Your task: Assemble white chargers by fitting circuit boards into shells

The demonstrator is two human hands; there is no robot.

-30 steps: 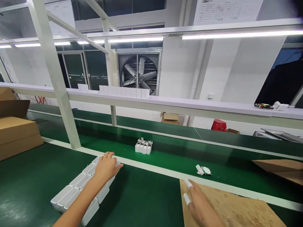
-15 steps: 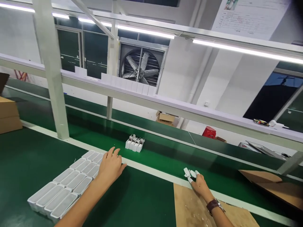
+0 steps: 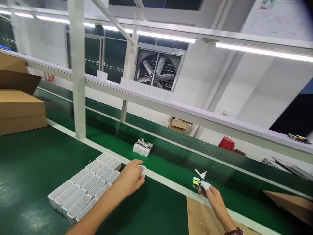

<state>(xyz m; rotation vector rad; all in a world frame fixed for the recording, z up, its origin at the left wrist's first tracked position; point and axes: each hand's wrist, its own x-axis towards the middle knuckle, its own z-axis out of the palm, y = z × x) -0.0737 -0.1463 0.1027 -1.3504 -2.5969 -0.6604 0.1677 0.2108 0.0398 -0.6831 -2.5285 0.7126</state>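
Observation:
My left hand [image 3: 129, 179] pinches a small white plastic shell [image 3: 142, 170] just right of a block of several open white shells [image 3: 85, 186] laid in rows on the green bench. My right hand [image 3: 212, 194], with white finger cots, holds a small part [image 3: 197, 183] with a green and yellow circuit board and a white plug piece at the belt's near edge. A cluster of white plug parts [image 3: 142, 148] sits on the green conveyor belt beyond my left hand.
Brown cardboard boxes [image 3: 19, 107] stand at the left. A cardboard sheet [image 3: 202, 218] lies under my right arm. A white frame post [image 3: 78, 71] rises from the bench edge. A white shelf rail [image 3: 171, 109] runs across above the belt.
My left hand has left the rows and now pinches one white shell to their right. My right hand has lifted the small part off the belt. The view has shifted.

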